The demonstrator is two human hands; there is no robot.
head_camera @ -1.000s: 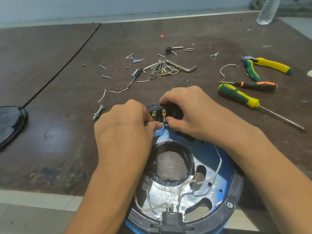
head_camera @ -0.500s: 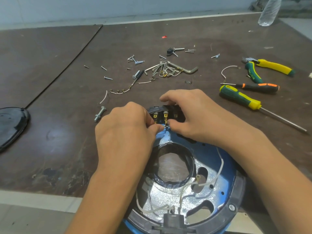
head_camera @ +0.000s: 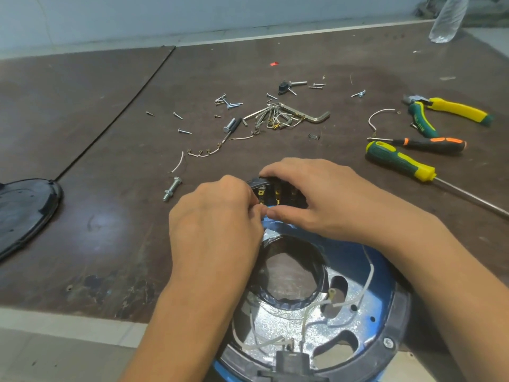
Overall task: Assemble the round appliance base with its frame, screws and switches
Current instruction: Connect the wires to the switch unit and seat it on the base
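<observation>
Seemingly midway: right grip [head_camera: 316, 199] clasps the switch block [head_camera: 298, 199] on the blue base [head_camera: 355, 260], left grip [head_camera: 217, 227] pinches its terminals [head_camera: 277, 194], screws [head_camera: 230, 104] lie unused nearby.

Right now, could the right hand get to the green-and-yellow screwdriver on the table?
Probably yes. The green-and-yellow screwdriver lies on the table just right of the right hand, with nothing between. But that hand grips the switch block and would have to let go first.
</observation>
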